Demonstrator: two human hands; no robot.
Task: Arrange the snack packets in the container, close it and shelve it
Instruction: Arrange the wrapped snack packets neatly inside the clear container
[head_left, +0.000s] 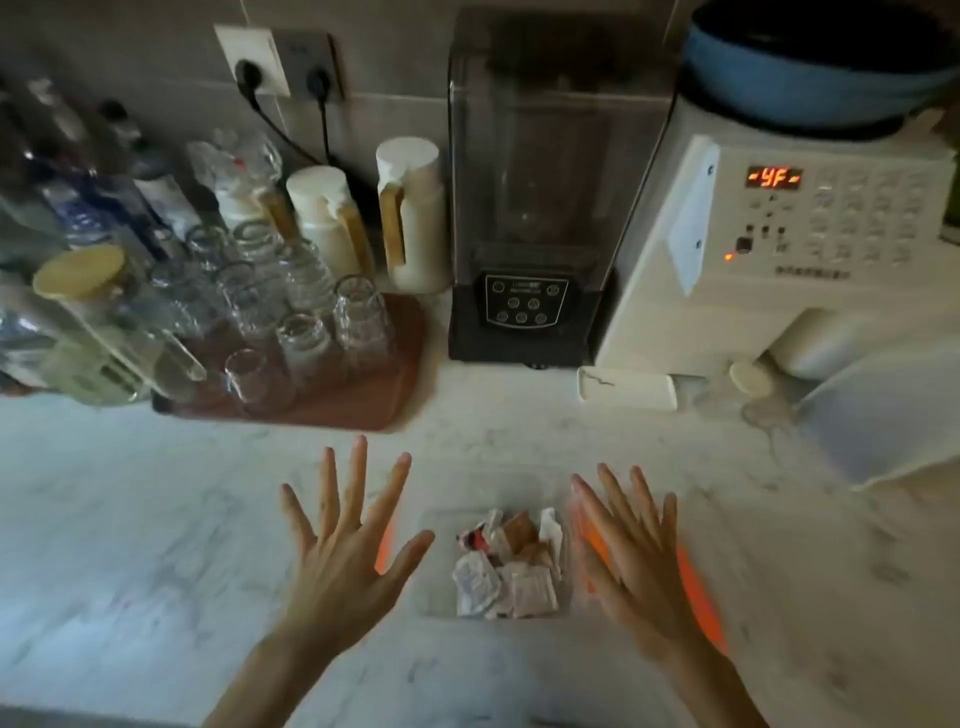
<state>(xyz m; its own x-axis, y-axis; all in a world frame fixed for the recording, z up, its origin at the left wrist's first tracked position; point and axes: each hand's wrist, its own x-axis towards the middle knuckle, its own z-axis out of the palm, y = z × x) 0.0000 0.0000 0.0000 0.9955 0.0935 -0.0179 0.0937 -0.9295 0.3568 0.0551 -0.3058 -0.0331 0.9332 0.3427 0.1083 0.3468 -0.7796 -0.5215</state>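
My left hand and right hand are spread, holding nothing, flanking the clear container of snack packets on the counter. Probably light, rigid, slick: I would grasp 2 opposite walls.

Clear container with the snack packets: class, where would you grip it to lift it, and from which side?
Take the container by its left and right walls, left hand from the left, right hand from the right. It stands upright with loose snack packets inside, so a level two-sided hold should keep them in.
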